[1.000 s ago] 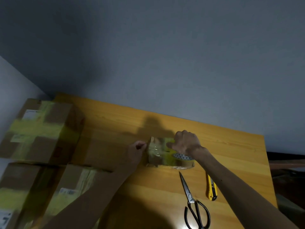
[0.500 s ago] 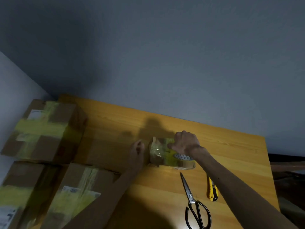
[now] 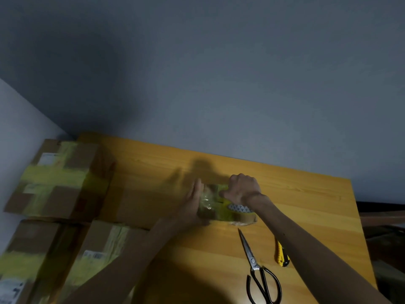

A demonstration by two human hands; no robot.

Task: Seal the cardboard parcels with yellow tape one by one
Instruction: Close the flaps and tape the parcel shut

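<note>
— What do your hands do at this moment?
— My left hand (image 3: 192, 202) is flat with straight fingers and presses the side of the small parcel (image 3: 208, 205). My right hand (image 3: 243, 187) is curled over the parcel's top and grips it, with the thumb on the yellow tape (image 3: 222, 211).
— And the roll?
— The tape roll (image 3: 241, 209) lies just under my right wrist. The scissors (image 3: 256, 266) and the yellow knife (image 3: 281, 254) lie beside my right forearm.

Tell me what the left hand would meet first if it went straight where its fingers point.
Nothing near: the left hand, flat against the small parcel, points across bare table toward the wall, which seems the first obstacle; depth unclear.
</note>
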